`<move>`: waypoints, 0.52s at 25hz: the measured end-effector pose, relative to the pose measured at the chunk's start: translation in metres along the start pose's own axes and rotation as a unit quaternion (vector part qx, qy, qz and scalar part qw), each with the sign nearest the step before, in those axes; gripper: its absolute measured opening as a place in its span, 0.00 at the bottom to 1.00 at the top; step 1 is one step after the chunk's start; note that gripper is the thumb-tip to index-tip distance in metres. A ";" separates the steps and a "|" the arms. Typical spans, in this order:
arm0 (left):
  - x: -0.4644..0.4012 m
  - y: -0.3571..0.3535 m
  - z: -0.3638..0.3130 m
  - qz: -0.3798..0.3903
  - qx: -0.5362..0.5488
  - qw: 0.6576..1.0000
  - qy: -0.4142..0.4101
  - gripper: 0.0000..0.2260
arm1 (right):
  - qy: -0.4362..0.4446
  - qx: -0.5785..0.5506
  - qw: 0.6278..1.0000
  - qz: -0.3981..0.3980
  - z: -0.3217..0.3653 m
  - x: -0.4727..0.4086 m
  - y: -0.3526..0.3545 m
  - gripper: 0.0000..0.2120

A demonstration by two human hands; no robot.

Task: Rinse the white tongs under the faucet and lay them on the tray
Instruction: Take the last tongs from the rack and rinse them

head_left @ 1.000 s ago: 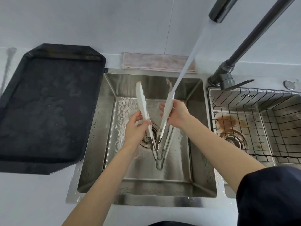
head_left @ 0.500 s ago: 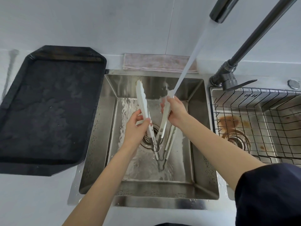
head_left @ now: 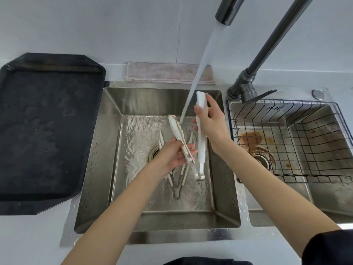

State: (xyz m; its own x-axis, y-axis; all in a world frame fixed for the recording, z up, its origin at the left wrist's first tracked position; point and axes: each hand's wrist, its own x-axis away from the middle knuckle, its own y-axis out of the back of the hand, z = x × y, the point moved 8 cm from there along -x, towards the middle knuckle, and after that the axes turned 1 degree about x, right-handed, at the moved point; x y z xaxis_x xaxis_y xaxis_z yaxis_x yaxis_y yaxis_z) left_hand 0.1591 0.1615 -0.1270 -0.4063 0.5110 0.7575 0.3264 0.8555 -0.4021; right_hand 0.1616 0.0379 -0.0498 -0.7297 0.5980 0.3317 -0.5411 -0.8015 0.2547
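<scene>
The white tongs (head_left: pixel 201 146) are spread in a V over the steel sink (head_left: pixel 107 150), hinge end pointing down near the sink floor. My left hand (head_left: pixel 172 155) grips the left arm of the tongs, whose tip lies right under the water stream (head_left: pixel 198 73). My right hand (head_left: pixel 212 123) grips the right arm, held nearly upright just right of the stream. Water runs from the dark faucet spout (head_left: pixel 227 10) at the top. The black tray (head_left: pixel 47 131) lies on the counter left of the sink, with nothing on it.
A second pair of tongs (head_left: pixel 177 182) lies on the wet sink floor beside the drain. A folded cloth (head_left: pixel 168 72) sits behind the sink. At the right are the faucet base and lever (head_left: pixel 248 92) and a wire basket (head_left: pixel 286 142) in a stained second sink.
The two tong arms have spread wider. My right hand lifted its arm up and to the right of the stream, and my left hand tilted its arm so the tip meets the water.
</scene>
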 end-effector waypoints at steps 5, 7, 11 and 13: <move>-0.010 -0.011 0.005 0.013 0.001 1.000 0.025 0.21 | 0.031 0.037 0.999 -0.009 0.009 -0.002 0.010 0.28; -0.011 -0.010 0.005 0.012 0.024 0.999 0.031 0.19 | 0.031 0.031 0.999 -0.002 0.009 -0.003 0.010 0.28; -0.014 -0.010 0.004 0.011 0.052 0.998 0.038 0.17 | 0.047 0.036 0.998 -0.003 0.010 -0.001 0.011 0.28; -0.018 -0.010 0.000 0.016 0.076 0.996 0.032 0.12 | 0.062 0.048 0.997 -0.015 0.009 0.000 0.012 0.27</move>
State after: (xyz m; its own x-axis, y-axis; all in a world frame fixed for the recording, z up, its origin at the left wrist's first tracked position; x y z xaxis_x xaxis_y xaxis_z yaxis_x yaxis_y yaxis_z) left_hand 0.1626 0.1442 -0.1366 -0.3399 0.5365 0.7725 0.2034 0.8438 -0.4966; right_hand 0.1589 0.0282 -0.0390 -0.7638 0.6108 0.2087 -0.5243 -0.7758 0.3511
